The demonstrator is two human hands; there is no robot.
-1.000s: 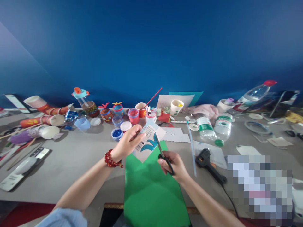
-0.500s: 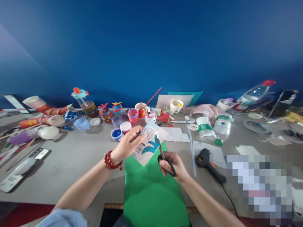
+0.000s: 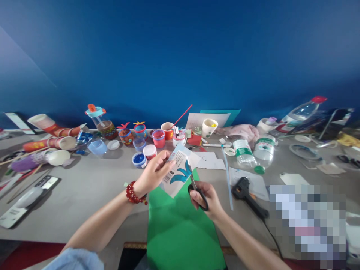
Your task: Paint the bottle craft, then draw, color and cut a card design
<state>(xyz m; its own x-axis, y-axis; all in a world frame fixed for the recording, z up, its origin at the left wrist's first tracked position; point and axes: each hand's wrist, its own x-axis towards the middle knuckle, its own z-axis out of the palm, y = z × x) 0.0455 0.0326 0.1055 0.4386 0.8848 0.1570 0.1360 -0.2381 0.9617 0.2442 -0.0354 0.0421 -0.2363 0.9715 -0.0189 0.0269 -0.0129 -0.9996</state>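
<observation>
My left hand pinches the upper left part of a pale printed card. On the card is a blue painted leaf-like shape beside small print and a barcode. My right hand is closed round the black handles of a pair of scissors. The scissors' blades meet the card at the right edge of the blue shape. Below both hands lies a sheet of green paper, reaching over the table's front edge.
Paint pots and small decorated cups stand at the back. A glue gun with a cord lies to the right, near plastic bottles. Far left are a phone and paper cups joined in rows. A blue wall rises behind.
My left hand and the card have shifted slightly to the right, towards the scissors. My right hand has hardly moved.
</observation>
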